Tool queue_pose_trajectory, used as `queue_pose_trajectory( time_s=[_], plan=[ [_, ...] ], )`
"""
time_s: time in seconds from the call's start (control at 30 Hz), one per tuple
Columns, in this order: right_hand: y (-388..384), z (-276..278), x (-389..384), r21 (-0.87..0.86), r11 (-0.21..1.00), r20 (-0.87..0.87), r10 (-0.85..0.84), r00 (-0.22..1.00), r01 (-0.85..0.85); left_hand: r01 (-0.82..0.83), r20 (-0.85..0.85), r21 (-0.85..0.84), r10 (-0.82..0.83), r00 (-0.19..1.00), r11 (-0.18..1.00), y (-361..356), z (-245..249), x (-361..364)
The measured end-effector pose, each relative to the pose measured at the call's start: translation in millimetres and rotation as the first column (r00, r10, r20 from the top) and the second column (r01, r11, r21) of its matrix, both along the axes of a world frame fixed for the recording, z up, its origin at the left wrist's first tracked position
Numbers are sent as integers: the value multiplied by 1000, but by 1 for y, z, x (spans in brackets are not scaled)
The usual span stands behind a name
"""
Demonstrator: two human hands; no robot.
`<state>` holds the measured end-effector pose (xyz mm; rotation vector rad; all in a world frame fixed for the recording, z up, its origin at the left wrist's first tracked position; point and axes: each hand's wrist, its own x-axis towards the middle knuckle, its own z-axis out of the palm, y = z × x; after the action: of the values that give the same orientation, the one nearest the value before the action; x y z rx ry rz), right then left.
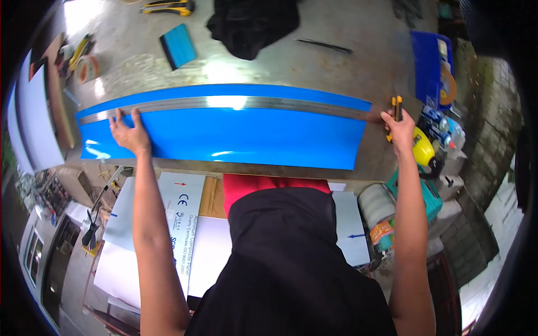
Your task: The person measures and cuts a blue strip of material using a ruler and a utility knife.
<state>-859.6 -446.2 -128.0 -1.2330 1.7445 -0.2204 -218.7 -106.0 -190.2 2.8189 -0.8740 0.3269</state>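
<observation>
Glossy blue plastic sheet (241,134) lies flat across the middle of the grey metal-topped table (336,61). Its long sides run parallel to the table's near edge, and its left end curls up a little near the left edge. A long, thin steel straightedge (224,102) rests along the sheet's far part, from end to end.

The left hand (129,131) lies spread, palm down, at the sheet's left end, with its fingertips pressing on the straightedge. The right hand (400,130) is closed around a yellow-and-black utility knife (397,106) at the straightedge's right end, just past the sheet's right edge. Whether the blade is out cannot be told.

The sheet looks thin, light and limp, with a slick face, so it would likely slide or buckle if pushed from one end. Flat pressure through the straightedge seems the surest hold, and lifting it would want both ends. The straightedge looks stiff but prone to skate on the gloss.

Toward the table's far edge lie a blue squeegee (178,46), a black cloth (252,22) and a roll of tape (88,68), all well apart from the sheet.
</observation>
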Motion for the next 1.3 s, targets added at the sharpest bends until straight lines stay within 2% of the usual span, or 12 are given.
queue_pose_trajectory(
  time_s=[0.1, 0.17, 0.23, 0.3, 0.33, 0.43, 0.5, 0.9, 1.3],
  plan=[
    [-1, 1, -2, -17, 998, -38, 52, 998, -52, 49, 23, 3, -49, 999, 999, -3, 5, -2],
    [-1, -1, 1, -34, 999, 3, 15, 1000, -15, 20, -27, 10, -20, 999, 1000, 0, 5, -1],
    [-7, -10, -14, 14, 998, -11, 60, 998, -60, -56, -25, 14, 57, 998, 998, -6, 7, -9],
    [-9, -18, -24, 19, 996, -30, 92, 995, -91, -105, -98, 8, 105, 990, 994, -10, 11, -15],
    [-9, -20, -26, 10, 994, -37, 105, 994, -105, -124, -71, 7, 124, 990, 992, -12, 13, -16],
    [-12, -25, -37, -7, 989, -54, 150, 987, -150, -158, -64, -18, 156, 986, 987, -16, 17, -21],
    [-12, -24, -35, -12, 984, -69, 178, 982, -179, -154, -119, -43, 148, 982, 987, -17, 20, -22],
    [-13, -9, -24, 30, 986, -166, 169, 972, -166, -185, -189, -59, 171, 967, 981, -18, 25, -23],
    [-16, -10, -28, 21, 982, -136, 187, 973, -186, -181, -196, -23, 173, 965, 983, -18, 28, -22]
  ],
)
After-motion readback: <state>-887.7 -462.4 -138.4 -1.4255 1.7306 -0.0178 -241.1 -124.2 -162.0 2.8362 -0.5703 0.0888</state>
